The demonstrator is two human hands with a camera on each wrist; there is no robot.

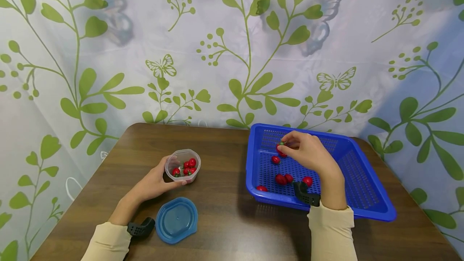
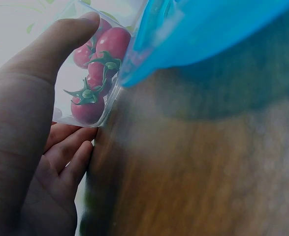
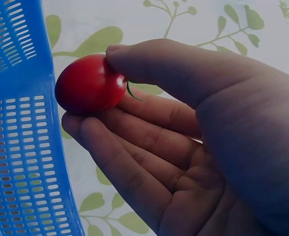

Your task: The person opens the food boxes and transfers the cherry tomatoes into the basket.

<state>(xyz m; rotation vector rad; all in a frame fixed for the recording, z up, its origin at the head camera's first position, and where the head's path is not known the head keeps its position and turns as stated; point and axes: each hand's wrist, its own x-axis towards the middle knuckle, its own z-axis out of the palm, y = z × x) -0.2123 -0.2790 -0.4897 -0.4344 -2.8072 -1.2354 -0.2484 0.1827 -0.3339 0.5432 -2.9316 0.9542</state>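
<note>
In the head view, my left hand holds a small clear plastic container around its side. Several cherry tomatoes lie inside it; the left wrist view shows green stems on these tomatoes, with the thumb over the container's edge. My right hand is over the far left part of a blue plastic basket. Between thumb and fingertips it pinches one cherry tomato, red and shiny with a green stem. Several more cherry tomatoes lie on the basket's perforated floor.
A blue lid lies on the brown wooden table, just in front of the container. Behind the table hangs a white curtain printed with green leaves and butterflies. The basket's raised rim surrounds the loose tomatoes.
</note>
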